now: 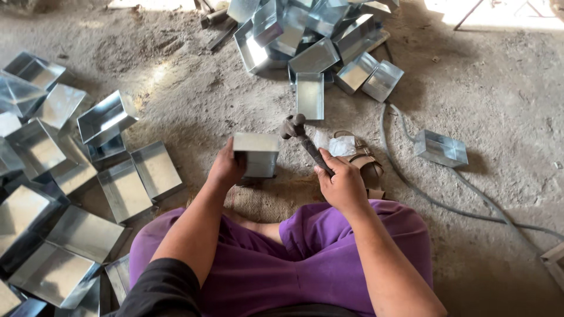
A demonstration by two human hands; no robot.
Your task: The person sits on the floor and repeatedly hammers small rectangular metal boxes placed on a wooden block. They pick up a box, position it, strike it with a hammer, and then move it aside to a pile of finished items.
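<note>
1. You sit cross-legged on the dirt floor (499, 100) in purple trousers (329, 252), looking down at your hands.
2. Your left hand (225, 167) is closed on the left side of a small sheet-metal box (256, 154), holding it in front of your knees, just above a piece of sacking (264, 202).
3. Your right hand (341, 185) is wrapped around the handle of a hammer (304, 140); its dark head sits just right of the box's upper corner, tilted towards it. I cannot tell whether head and box touch.
4. A sandal (367, 167) lies just beyond your right hand, with a shiny scrap (341, 145) beside it.
5. To your left, many open metal trays (126, 188) lie spread over the floor, some overlapping.
6. Ahead, a pile of boxes (311, 35) is heaped together; one tray (309, 95) lies at its near edge, pointing towards the hammer.
7. A single box (440, 148) stands apart on the right.
8. A grey hose (446, 205) curves across the floor between that box and your right knee.
</note>
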